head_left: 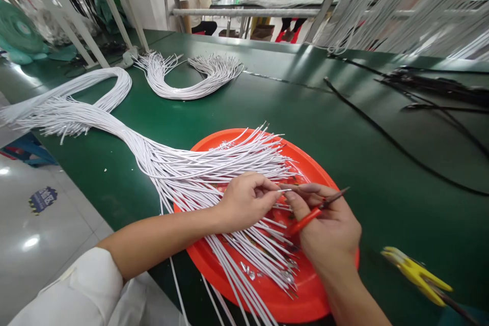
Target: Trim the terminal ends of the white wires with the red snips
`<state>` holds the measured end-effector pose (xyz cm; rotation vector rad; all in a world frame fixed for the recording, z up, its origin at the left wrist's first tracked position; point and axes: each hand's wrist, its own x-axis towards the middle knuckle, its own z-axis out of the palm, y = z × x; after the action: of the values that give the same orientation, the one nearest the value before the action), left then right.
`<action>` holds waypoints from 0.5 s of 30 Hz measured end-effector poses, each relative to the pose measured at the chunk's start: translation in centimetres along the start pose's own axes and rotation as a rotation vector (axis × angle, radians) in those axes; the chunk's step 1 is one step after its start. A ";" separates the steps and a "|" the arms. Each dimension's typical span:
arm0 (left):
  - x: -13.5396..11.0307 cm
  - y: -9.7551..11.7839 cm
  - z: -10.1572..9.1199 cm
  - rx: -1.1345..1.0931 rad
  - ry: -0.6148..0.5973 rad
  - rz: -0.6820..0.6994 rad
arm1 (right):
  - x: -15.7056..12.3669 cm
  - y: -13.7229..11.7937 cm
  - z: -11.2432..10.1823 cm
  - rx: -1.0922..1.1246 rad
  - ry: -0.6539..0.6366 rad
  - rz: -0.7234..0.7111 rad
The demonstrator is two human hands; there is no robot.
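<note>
Over a red tray (305,310), my left hand (248,201) pinches a thin white wire (283,190) close to its end. Facing it, my right hand (328,234) has thumb and fingers at the wire's tip. That same hand also holds red-handled scissors (307,220), their dark pointed blades sticking out to the upper right. A large bundle of white wires (153,155) runs in from the left, its loose ends fanned across the tray and under my left hand. Small shiny metal bits (248,270) lie in the tray.
The green table (282,107) carries another bent bundle of white wires (191,90) at the back. Black cables (382,137) lie at right, a yellow-handled tool (416,270) near the right front. White wires hang on a rack (359,5) behind. Two people sit beyond the table.
</note>
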<state>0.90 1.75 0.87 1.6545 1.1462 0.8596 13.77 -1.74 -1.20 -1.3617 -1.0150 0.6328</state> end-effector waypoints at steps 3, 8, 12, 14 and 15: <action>0.0 0.2 -0.2 0.035 0.018 0.031 | -0.1 0.2 0.0 -0.029 0.032 -0.002; 0.2 -0.1 -0.1 -0.052 -0.001 -0.010 | -0.3 0.3 -0.1 -0.108 0.051 -0.016; 0.4 -0.3 0.1 -0.183 0.003 -0.050 | 0.0 0.1 -0.3 -0.238 -0.002 0.006; 0.4 -0.4 0.2 -0.251 0.008 -0.061 | 0.2 0.1 -0.5 -0.279 -0.111 0.045; 0.4 -0.4 0.2 -0.287 0.006 -0.068 | 0.3 0.0 -0.6 -0.291 -0.186 0.059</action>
<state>1.11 2.15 0.46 1.3719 1.0247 0.9383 14.41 -1.79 -1.12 -1.6136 -1.2569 0.6837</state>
